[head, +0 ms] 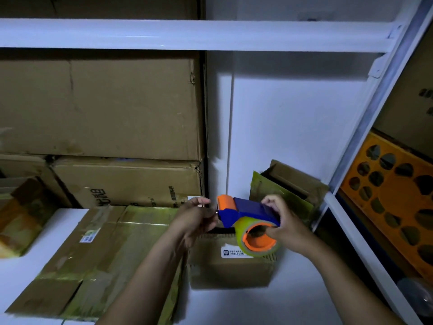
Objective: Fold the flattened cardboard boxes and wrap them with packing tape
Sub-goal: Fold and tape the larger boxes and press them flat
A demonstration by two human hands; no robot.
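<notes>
My right hand (284, 222) grips a blue and orange tape dispenser (246, 214) with a roll of clear tape (260, 240), held just above a small folded cardboard box (229, 263) that bears a white label. My left hand (195, 215) is at the dispenser's orange front end, fingers curled as if pinching the tape's end; the tape itself is too faint to see. A large flattened, tape-covered cardboard box (93, 259) lies on the white shelf surface (257, 306) to the left.
Big brown cartons (100, 106) are stacked at the back left. An open small carton (290, 184) stands behind the dispenser. A white shelf post (365, 141) rises on the right, with an orange perforated panel (393, 198) beyond it. Another taped box (21, 214) sits far left.
</notes>
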